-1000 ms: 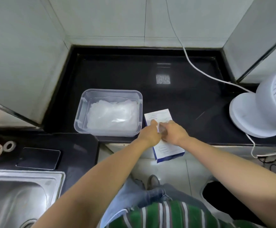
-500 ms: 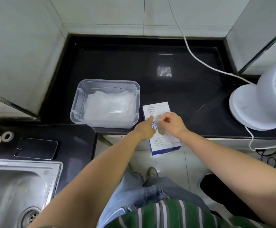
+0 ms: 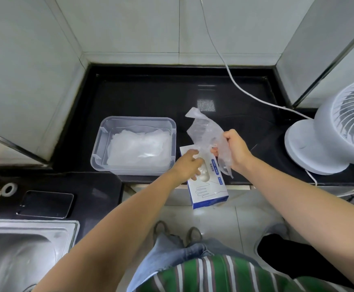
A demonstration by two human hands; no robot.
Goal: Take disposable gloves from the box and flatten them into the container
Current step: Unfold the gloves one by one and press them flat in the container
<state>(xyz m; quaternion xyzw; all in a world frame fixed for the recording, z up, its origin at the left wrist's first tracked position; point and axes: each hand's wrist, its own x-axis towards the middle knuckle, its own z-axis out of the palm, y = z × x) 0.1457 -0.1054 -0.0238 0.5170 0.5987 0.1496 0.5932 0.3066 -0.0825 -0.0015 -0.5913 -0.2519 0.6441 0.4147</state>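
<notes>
The right hand (image 3: 236, 151) is now lifting one clear glove (image 3: 205, 131) free of the box (image 3: 208, 190), where both hands were just working at its opening, and is pinching it above the desk (image 3: 150, 98). The left hand (image 3: 187, 166) is resting loose-fingered on the single box. One container (image 3: 138, 121) is sitting just beside, already holding a pile, so flattening likely comes next.

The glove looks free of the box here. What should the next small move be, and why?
Probably swing the right hand left to bring the glove over the container. The glove hangs crumpled in its fingers, clear of the box where the left hand rests, and the container holds a flat pile of gloves to lay it on.
</notes>
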